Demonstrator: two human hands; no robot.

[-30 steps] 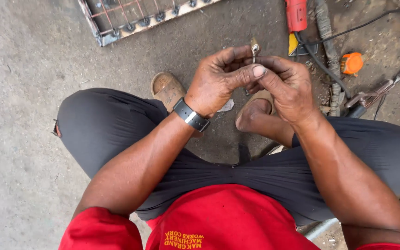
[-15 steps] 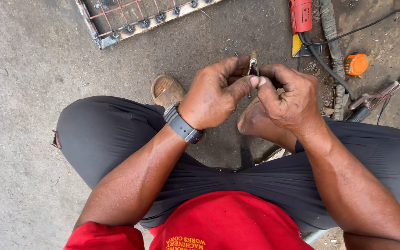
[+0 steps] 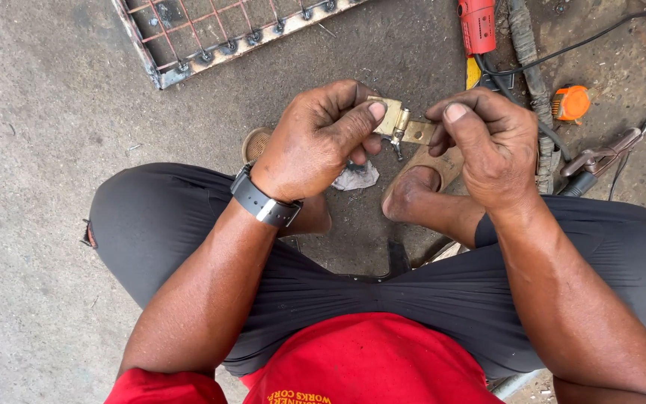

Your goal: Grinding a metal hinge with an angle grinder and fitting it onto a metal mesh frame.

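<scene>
Left hand point(image 3: 315, 138): closed, thumb and fingers pinching the left leaf of a small brass hinge point(image 3: 400, 126).
Right hand point(image 3: 491, 142): closed, fingertips gripping the hinge's right leaf.
Hinge: held between both hands above the knees, its pin hanging down at the middle.
Floor point(image 3: 31, 112): grey concrete.
Far left: metal grille frame point(image 3: 211, 30).
Far right: red power tool point(image 3: 477, 24), orange tape measure point(image 3: 571, 102).

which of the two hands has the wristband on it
The left hand, the one pinching the left leaf of the brass hinge. A dark wristband circles its wrist; the right hand has a bare wrist.
</scene>
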